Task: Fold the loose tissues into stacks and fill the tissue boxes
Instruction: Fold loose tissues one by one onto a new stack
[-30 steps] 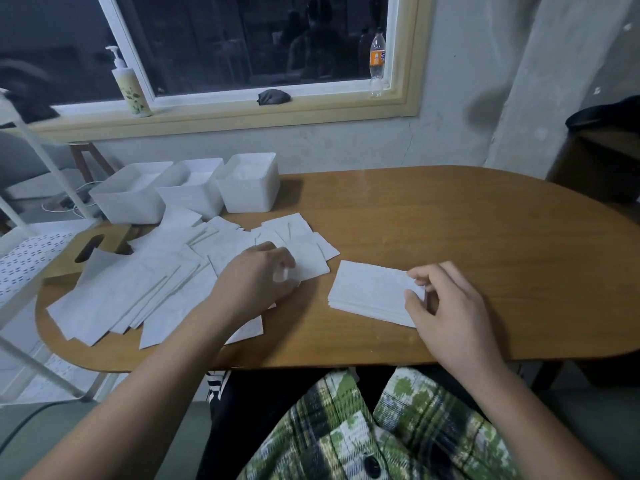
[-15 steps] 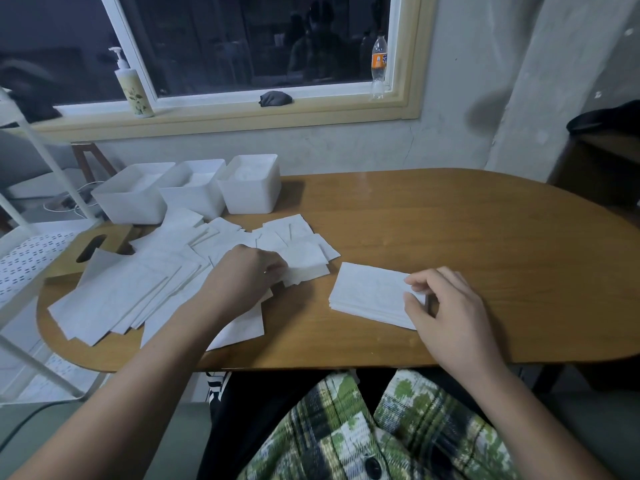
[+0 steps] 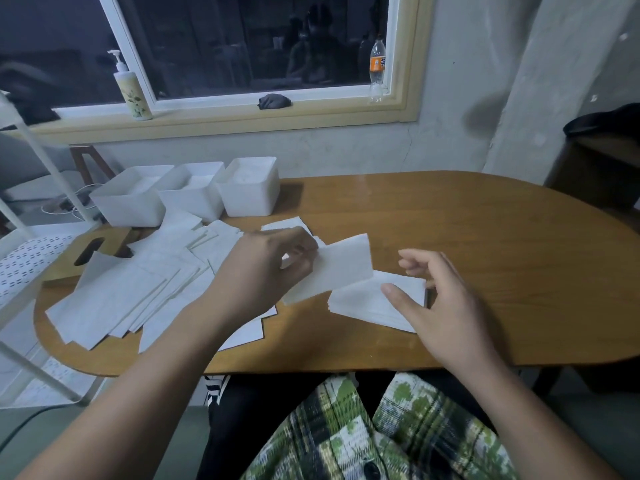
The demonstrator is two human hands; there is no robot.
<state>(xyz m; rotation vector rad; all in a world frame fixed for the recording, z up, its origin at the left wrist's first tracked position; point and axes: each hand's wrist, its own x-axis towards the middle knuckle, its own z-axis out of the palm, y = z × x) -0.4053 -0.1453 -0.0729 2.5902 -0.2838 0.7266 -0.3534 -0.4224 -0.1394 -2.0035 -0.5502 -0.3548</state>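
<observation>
ok, l hand [image 3: 263,268] is pinching one tissue [image 3: 341,268], prob for the stack [image 3: 367,306]. i'm seeing r hand [image 3: 446,306] hovering there, fingers wide.

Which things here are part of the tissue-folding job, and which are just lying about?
Job: tissue in the left hand, folded stack by the right hand, loose tissues, three white boxes, slotted wooden lid.
Lying about: pump bottle, drink bottle, dark cloth, white rack.

The table [image 3: 485,237] is smooth varnished wood with a faint sheen; the loose tissues [image 3: 114,299] are thin matt paper; the tissue boxes [image 3: 249,199] look matt white plastic; the wall [image 3: 346,150] is rough plaster
</observation>
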